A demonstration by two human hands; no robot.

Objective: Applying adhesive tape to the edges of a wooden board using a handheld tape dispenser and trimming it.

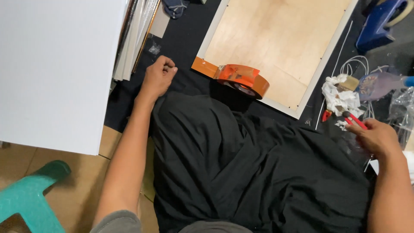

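We work low on a floor spread with black cloth [258,164], cardboard showing underneath. Our left hand [158,77] rests curled into a loose fist on the cloth, holding nothing we can see. Our right hand [374,137] closes narrowly on the red-handled pliers [354,121] beside crumpled white paper [340,97]. The pliers look stiff and light (best gripped at the handles); their long axis runs diagonally, up-left from the hand. An orange tape roll [243,80] sits on the white-framed plywood panel [276,39].
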